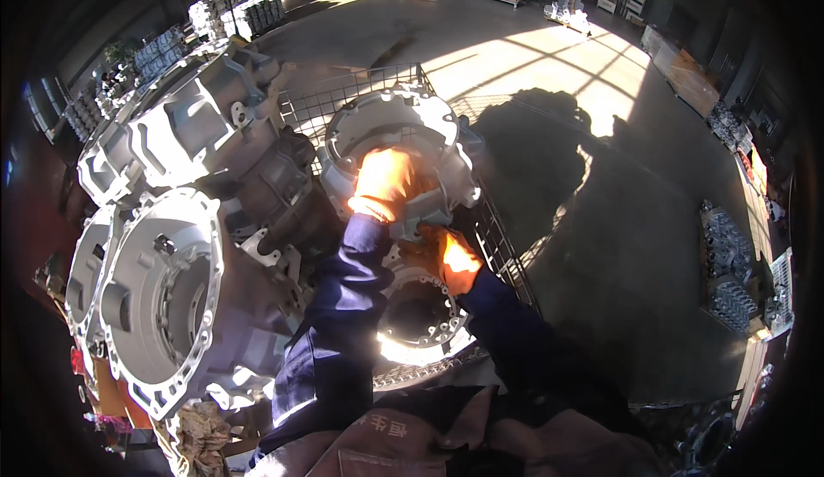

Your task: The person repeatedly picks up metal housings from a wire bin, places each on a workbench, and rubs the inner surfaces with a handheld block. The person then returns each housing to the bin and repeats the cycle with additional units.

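A round cast-metal housing (448,161) with a wide, flanged opening sits tilted ahead of me, over the wire basket. My left hand (384,184), in an orange glove, reaches over its near rim into the opening; the fingers are hidden inside. My right hand (453,258), also gloved in orange, is closed at the housing's lower near edge, fingers curled in shadow. Just below, nearer to me, lies another metal housing (421,350) with a round bore and a ring of bolt holes.
Large grey housings (163,305) are stacked at my left, close to my forearm. The wire basket (506,250) has a mesh wall on the right. Beyond is a sunlit concrete floor (549,74). Metal parts (730,254) stand at the far right.
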`<move>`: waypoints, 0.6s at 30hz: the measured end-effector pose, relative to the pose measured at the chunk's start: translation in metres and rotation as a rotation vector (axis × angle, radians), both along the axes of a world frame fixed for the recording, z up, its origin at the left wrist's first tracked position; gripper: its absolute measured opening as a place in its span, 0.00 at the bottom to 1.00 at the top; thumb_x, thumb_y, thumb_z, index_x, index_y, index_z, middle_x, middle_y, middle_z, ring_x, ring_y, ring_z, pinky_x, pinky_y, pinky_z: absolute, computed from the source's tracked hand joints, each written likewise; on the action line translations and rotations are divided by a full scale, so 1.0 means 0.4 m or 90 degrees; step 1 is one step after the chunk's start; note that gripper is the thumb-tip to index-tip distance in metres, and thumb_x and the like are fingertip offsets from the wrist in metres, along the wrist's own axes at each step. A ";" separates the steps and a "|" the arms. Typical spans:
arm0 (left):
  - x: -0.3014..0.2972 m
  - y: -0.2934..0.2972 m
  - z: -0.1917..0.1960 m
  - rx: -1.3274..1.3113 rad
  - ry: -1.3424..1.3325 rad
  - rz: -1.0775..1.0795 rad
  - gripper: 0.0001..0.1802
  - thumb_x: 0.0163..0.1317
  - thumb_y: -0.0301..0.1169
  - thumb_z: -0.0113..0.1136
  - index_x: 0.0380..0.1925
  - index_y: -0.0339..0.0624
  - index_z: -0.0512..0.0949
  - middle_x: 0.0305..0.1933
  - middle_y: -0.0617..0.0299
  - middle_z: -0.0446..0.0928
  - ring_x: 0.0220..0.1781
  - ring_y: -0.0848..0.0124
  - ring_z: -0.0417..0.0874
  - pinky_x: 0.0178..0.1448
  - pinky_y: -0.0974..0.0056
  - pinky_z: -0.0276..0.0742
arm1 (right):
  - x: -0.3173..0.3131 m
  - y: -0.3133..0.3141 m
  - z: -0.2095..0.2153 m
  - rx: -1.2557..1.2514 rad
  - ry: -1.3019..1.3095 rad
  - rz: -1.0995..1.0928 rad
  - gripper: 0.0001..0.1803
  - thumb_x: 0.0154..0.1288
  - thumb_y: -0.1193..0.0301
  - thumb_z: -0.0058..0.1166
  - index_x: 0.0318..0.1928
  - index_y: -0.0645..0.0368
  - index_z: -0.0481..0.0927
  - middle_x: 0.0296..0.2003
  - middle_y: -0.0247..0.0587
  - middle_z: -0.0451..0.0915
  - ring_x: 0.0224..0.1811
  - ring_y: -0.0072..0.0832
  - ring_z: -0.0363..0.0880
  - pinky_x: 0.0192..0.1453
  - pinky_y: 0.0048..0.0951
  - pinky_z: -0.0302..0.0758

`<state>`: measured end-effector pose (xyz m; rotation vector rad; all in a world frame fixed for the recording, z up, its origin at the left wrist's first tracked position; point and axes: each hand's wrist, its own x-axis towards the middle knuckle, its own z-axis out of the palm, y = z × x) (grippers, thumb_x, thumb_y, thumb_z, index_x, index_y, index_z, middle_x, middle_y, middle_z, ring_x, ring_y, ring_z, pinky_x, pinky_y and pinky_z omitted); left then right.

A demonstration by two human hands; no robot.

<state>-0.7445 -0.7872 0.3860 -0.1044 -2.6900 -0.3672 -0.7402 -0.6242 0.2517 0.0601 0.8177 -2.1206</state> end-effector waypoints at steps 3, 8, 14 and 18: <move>-0.107 -0.064 -0.011 0.001 0.022 0.008 0.20 0.52 0.49 0.70 0.30 0.44 0.83 0.30 0.51 0.82 0.36 0.50 0.84 0.41 0.51 0.79 | -0.100 -0.049 0.070 0.237 0.125 0.021 0.21 0.72 0.64 0.54 0.56 0.68 0.73 0.41 0.56 0.84 0.44 0.46 0.86 0.46 0.40 0.83; -0.210 -0.104 -0.093 -0.077 0.003 0.087 0.22 0.51 0.52 0.70 0.32 0.45 0.84 0.36 0.55 0.84 0.40 0.55 0.86 0.50 0.51 0.78 | -0.077 -0.043 0.144 0.719 0.402 0.119 0.29 0.70 0.51 0.56 0.50 0.69 0.81 0.38 0.46 0.85 0.35 0.33 0.86 0.37 0.32 0.80; -0.213 -0.121 -0.121 -0.158 0.095 0.177 0.27 0.47 0.50 0.73 0.41 0.44 0.82 0.37 0.56 0.83 0.45 0.58 0.85 0.54 0.52 0.76 | 0.155 0.136 -0.038 0.408 0.247 0.213 0.19 0.75 0.62 0.50 0.53 0.65 0.78 0.49 0.47 0.82 0.43 0.32 0.86 0.46 0.33 0.83; -0.022 -0.013 -0.124 0.052 0.375 0.147 0.33 0.41 0.39 0.76 0.49 0.40 0.77 0.42 0.52 0.80 0.47 0.51 0.80 0.59 0.50 0.73 | 0.251 0.241 -0.132 0.392 0.446 0.211 0.13 0.72 0.72 0.54 0.54 0.62 0.80 0.46 0.45 0.83 0.41 0.30 0.84 0.47 0.32 0.81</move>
